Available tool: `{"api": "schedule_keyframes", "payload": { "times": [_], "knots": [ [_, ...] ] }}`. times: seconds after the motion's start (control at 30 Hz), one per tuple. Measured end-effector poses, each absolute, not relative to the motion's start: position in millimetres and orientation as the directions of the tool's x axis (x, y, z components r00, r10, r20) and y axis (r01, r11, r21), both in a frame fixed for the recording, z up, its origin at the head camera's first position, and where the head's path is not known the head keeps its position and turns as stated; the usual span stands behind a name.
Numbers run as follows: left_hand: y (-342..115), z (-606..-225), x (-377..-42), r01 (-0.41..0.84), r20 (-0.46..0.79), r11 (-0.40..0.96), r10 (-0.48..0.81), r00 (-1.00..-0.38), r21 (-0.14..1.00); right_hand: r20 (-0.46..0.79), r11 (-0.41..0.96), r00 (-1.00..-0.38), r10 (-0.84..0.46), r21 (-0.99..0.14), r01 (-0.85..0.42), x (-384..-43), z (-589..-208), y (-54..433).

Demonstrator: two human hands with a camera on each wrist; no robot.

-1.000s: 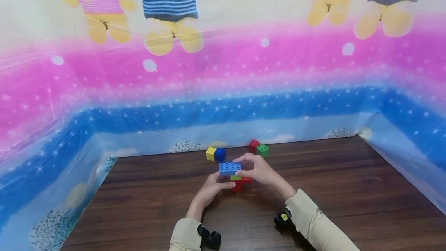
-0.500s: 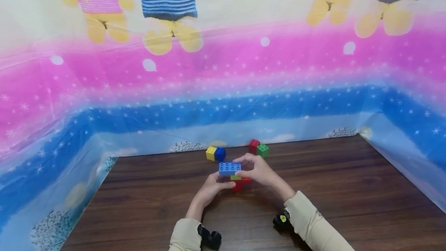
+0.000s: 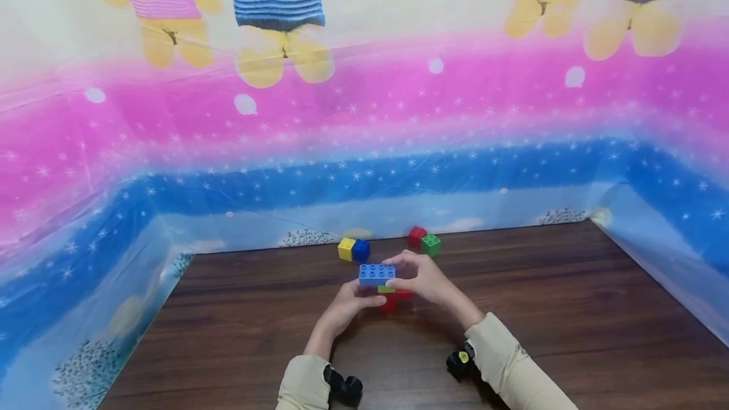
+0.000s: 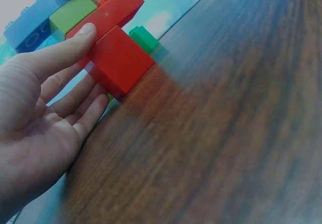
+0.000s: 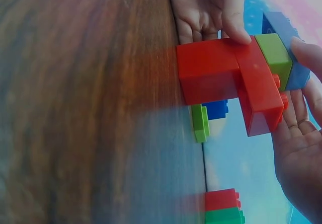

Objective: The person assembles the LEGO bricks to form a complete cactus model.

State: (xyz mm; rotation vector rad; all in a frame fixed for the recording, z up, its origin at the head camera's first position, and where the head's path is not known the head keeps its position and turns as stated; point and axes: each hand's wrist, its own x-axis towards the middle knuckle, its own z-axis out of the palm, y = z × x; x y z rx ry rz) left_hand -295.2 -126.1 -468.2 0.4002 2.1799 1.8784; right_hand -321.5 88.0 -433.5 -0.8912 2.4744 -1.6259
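Note:
A small tower of toy building bricks stands on the table between the hands. Its base is a red block [image 4: 121,60], with a longer red brick [image 5: 259,85] over it that juts to the right. Above those come a light green brick [image 4: 73,15] and, topmost, a blue eight-stud brick [image 3: 377,275] that overhangs to the left. My left hand [image 3: 344,309] grips the red part, thumb on the near side and fingers behind. With thumb in front and fingers at the back, my right hand [image 3: 421,280] pinches the blue brick.
Farther back on the brown wooden table [image 3: 256,315] sit a yellow brick [image 3: 346,248] beside a dark blue one [image 3: 361,250], and a red brick [image 3: 417,236] beside a green one [image 3: 431,244]. Another light green brick [image 5: 200,123] lies behind the tower. A printed cloth [image 3: 364,198] borders the table.

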Motion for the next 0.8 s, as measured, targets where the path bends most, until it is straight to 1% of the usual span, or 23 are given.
{"api": "schedule_keyframes", "payload": {
  "times": [0.3, 0.8],
  "knots": [
    [-124.3, -465.2, -295.3, 0.059, 0.005, 0.139, 0.358, -0.934, 0.989, 0.275, 0.265, -0.829, -0.487, -0.858, -0.441, -321.3, -430.6, 89.8],
    [-127.6, -467.4, -293.7, 0.058, 0.005, 0.136, 0.358, -0.934, 0.989, 0.255, 0.265, -0.840, -0.479, -0.870, -0.416, -321.2, -434.6, 86.7]
  ]
}}
